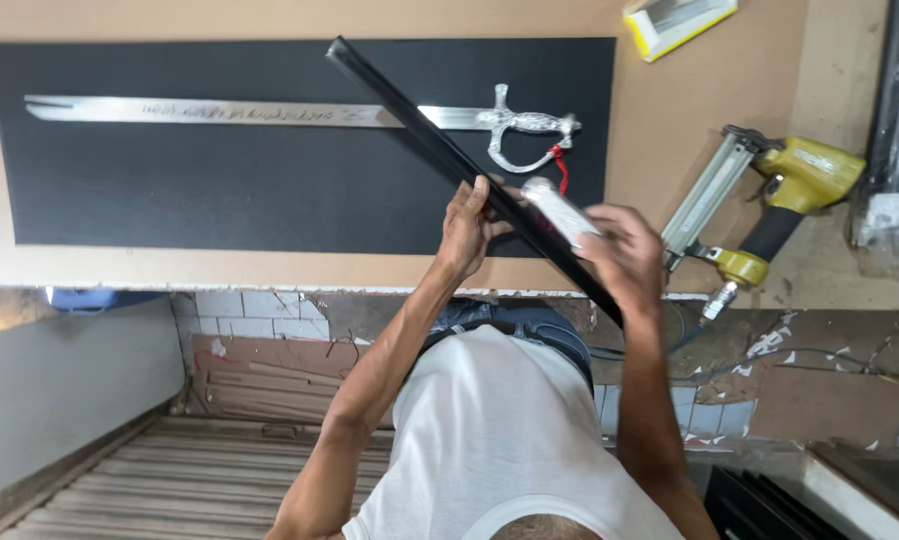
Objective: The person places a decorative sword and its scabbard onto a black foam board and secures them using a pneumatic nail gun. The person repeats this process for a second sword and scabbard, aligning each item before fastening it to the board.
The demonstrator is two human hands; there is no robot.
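My left hand (466,226) grips a long thin black strip (409,110) that slants across the table from upper left to lower right. My right hand (624,250) holds a small silver tool (561,208), blurred, right against the strip near its lower end. Under the strip lies a black board (219,190) with a silver sword (269,112) on it; the sword has an ornate hilt (524,125) with a red cord. The strip crosses over the blade.
A yellow pneumatic nail gun (779,195) with its hose lies on the brown tabletop (669,110) to the right. A yellow and white box (674,22) sits at the top edge, dark plastic-wrapped items (894,130) at far right. Below the table edge: tiles, cardboard, corrugated sheet (199,480).
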